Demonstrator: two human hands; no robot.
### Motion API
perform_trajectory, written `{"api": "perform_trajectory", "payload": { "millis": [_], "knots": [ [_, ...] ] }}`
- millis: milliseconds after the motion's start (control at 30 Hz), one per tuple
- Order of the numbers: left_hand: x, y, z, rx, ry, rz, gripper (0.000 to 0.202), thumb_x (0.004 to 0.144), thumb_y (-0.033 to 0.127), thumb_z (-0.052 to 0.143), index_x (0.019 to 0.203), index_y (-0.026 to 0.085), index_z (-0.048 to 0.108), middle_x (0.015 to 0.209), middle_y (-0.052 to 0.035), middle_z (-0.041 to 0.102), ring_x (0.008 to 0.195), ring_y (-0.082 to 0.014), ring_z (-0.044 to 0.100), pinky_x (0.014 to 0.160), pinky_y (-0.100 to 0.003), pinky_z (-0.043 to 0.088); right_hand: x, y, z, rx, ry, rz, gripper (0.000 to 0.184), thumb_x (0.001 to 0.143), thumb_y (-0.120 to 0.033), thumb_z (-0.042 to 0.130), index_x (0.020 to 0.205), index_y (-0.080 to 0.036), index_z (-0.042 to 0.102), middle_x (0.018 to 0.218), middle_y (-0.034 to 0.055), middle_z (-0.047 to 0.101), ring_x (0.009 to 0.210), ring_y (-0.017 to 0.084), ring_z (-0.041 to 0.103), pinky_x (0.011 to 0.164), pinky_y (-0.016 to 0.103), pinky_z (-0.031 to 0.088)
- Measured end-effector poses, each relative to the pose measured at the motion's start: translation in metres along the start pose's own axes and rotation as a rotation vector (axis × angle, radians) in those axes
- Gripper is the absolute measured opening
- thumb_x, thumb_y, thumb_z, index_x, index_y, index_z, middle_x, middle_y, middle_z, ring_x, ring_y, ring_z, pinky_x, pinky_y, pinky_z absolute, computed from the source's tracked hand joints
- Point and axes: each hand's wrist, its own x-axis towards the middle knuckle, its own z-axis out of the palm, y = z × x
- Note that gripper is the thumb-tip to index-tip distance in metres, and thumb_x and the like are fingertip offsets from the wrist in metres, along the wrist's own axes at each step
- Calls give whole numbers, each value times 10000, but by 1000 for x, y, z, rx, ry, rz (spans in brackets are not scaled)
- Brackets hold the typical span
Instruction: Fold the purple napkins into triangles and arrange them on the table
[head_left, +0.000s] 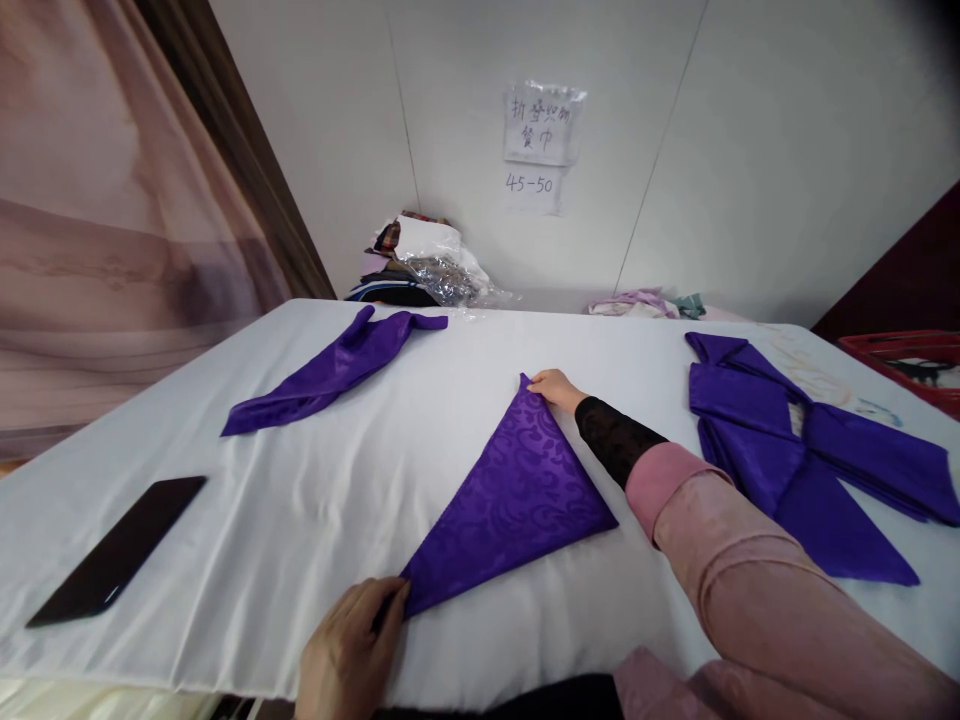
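Observation:
A purple patterned napkin (517,490) lies on the white-covered table in front of me, folded into a triangle. My left hand (352,640) pinches its near left corner between thumb and fingers. At the far tip, my right hand (553,388) grips the cloth with its fingertips, the arm reaching in from the right. The napkin's right corner rests flat, touched by neither hand.
Folded purple napkins (765,450) overlap in a pile on the right. Another purple cloth (337,365) lies rumpled at the back left, and a dark flat slab (120,550) sits at the left. Bagged fabrics (427,260) are heaped behind the table (300,520) by the wall.

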Motion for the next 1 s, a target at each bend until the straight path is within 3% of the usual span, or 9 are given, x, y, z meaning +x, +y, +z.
{"api": "perform_trajectory", "payload": {
  "millis": [133, 300, 533, 767, 1000],
  "knots": [
    [0, -1, 0, 4, 2, 3, 201, 870, 395, 487, 817, 260, 626, 726, 48, 676, 642, -128, 656, 592, -224, 514, -3, 3, -4, 156, -26, 28, 70, 685, -206, 646, 724, -149, 652, 553, -16, 608, 518, 115, 558, 514, 210, 422],
    [0, -1, -1, 0, -12, 14, 198, 872, 396, 480, 826, 266, 623, 730, 53, 679, 644, -127, 661, 593, -216, 522, -7, 1, -13, 311, -39, 49, 195, 719, -339, 649, 665, -160, 594, 529, -15, 570, 498, 108, 526, 466, 206, 396],
    [4, 2, -4, -2, 34, 46, 213, 877, 410, 461, 819, 273, 614, 696, 58, 677, 604, -124, 662, 545, -206, 522, -6, -4, -18, 451, -78, 56, 129, 716, -274, 635, 673, -171, 570, 582, -15, 594, 535, 107, 546, 509, 209, 441],
    [5, 4, -5, -12, 19, 35, 222, 881, 416, 449, 811, 282, 612, 680, 67, 672, 590, -117, 662, 523, -197, 521, -8, -8, -20, 443, -124, 41, 122, 721, -272, 660, 728, -158, 616, 602, -2, 624, 519, 108, 552, 541, 226, 469],
    [4, 2, -4, -27, 1, -8, 240, 865, 433, 460, 795, 288, 637, 701, 43, 692, 614, -145, 671, 543, -220, 539, -7, -9, -8, 272, -122, 9, 145, 752, -246, 633, 824, -131, 684, 649, 18, 662, 537, 117, 570, 511, 216, 450]
  ]
}}
